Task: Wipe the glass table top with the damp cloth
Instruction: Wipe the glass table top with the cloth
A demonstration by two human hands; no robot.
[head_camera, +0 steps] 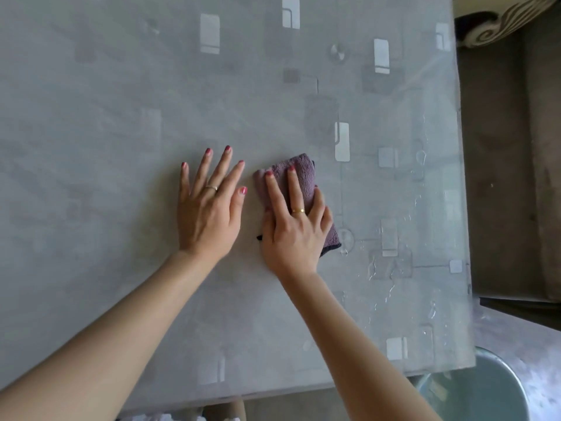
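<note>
The glass table top (121,101) fills most of the view, with a grey patterned cloth showing under the glass. A folded purple damp cloth (302,174) lies on it near the middle. My right hand (293,226) presses flat on the cloth with straight fingers. My left hand (209,208) rests flat on the bare glass just left of the cloth, fingers spread. Wet streaks and droplets (391,268) show on the glass to the right of the cloth.
The table's right edge (463,177) runs top to bottom, with brown floor beyond it. A patterned cushion or seat (498,22) sits at the top right. A round pale blue basin (485,390) stands below the table's near right corner. The near edge (273,390) is close to me.
</note>
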